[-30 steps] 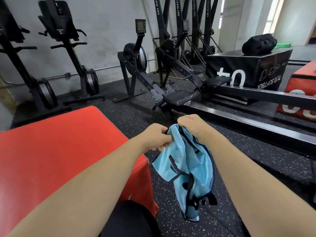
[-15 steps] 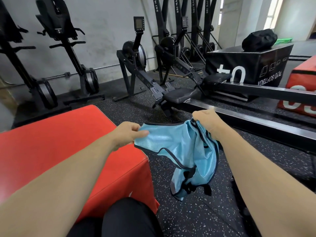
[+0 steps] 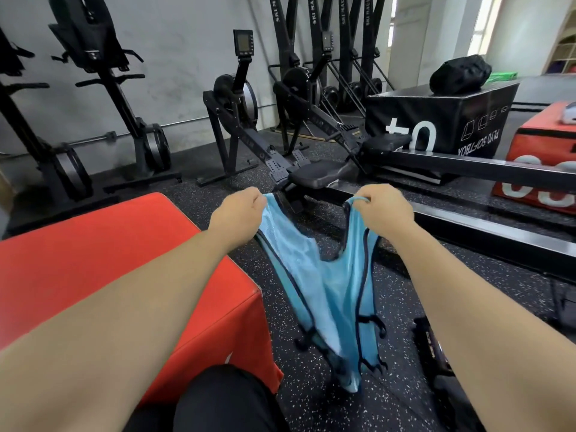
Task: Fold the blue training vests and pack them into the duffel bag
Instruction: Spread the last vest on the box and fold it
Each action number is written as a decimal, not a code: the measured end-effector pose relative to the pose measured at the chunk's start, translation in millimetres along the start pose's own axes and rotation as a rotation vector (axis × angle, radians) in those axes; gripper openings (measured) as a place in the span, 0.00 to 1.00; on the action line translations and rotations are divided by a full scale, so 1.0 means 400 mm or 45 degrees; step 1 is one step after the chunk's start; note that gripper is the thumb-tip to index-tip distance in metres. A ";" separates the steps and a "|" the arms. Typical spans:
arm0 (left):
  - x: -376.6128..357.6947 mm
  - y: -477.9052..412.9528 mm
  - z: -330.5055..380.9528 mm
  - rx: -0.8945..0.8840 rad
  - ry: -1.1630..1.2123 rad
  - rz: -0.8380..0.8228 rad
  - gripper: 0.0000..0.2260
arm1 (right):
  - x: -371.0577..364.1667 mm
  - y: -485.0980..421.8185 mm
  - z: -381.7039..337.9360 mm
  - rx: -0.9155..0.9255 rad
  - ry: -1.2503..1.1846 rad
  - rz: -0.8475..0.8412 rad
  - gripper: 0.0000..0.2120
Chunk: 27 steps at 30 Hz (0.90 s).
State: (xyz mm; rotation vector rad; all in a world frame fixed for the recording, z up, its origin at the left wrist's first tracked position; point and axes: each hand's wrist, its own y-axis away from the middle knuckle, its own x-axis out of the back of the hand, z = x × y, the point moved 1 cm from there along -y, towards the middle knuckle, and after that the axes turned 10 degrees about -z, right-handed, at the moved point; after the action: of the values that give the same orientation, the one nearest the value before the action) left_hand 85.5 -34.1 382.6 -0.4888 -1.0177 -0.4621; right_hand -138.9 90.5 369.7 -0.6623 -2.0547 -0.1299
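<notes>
Nearest the camera, a black trouser leg (image 3: pixel 224 400) pokes out at the front right corner of the red box (image 3: pixel 93 238), whose padded top lies bare under the left forearm. Just right of that box, off its edge and over the speckled floor (image 3: pixel 405 307), one blue vest (image 3: pixel 330 294) hangs full length by its two shoulder straps, dark ties dangling at the hem and its bottom clear of the floor as far as can be seen. The left hand (image 3: pixel 240 213) has its fingers curled tight, pinching one strap; the right hand (image 3: pixel 386 213) is likewise closed, with the other strap looped through its fingers. The hands are held apart, so the neck opening gapes between them. This looks like the opening-out step: the vest is spread and squared, not yet folded. The next move likely calls for a flat surface, and the top of the red box is the obvious one, so the vest would go leftward onto it before the halves are brought together. Beyond the red box stands a rowing machine (image 3: pixel 324 174). Far beyond and right of it, a black bag (image 3: pixel 459 74), probably the duffel, sits on a black box (image 3: pixel 442 120), well apart from the hands.
</notes>
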 end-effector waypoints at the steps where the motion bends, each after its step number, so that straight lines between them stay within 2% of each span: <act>1: 0.008 -0.005 0.007 -0.001 -0.076 -0.010 0.13 | 0.011 0.000 0.002 -0.014 0.059 0.068 0.10; 4: 0.021 -0.017 0.016 -0.022 -0.212 -0.034 0.12 | 0.029 0.001 0.008 -0.073 0.119 0.143 0.11; 10: 0.035 -0.017 -0.002 -0.038 -0.383 -0.070 0.12 | 0.035 0.006 0.021 -0.173 -0.030 0.005 0.12; 15: 0.056 -0.019 -0.006 0.136 -0.502 -0.150 0.09 | 0.043 0.014 0.008 -0.290 -0.065 -0.040 0.15; 17: 0.062 -0.033 -0.009 0.230 -0.419 -0.197 0.07 | 0.051 0.013 0.002 -0.343 -0.056 -0.001 0.14; 18: 0.064 -0.039 -0.004 0.258 -0.404 -0.233 0.08 | 0.057 0.014 -0.003 -0.363 -0.038 0.022 0.13; 21: 0.073 -0.038 0.048 0.328 -0.453 -0.345 0.22 | 0.076 0.020 -0.020 -0.420 0.121 0.101 0.09; 23: 0.076 -0.022 0.080 0.249 -0.588 -0.385 0.25 | 0.087 0.025 -0.032 -0.474 0.246 0.120 0.10; 26: 0.053 -0.049 0.091 0.147 -0.569 -0.431 0.17 | 0.100 0.028 -0.046 -0.525 0.358 0.130 0.11; 27: 0.036 -0.061 0.087 0.120 -0.432 -0.406 0.14 | 0.104 0.028 -0.049 -0.532 0.384 0.143 0.11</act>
State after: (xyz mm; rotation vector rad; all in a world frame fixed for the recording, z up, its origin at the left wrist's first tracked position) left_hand 53.9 -35.3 414.8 -0.3260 -1.4491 -0.6240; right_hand -135.3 110.2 412.8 -0.9483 -1.7065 -0.5703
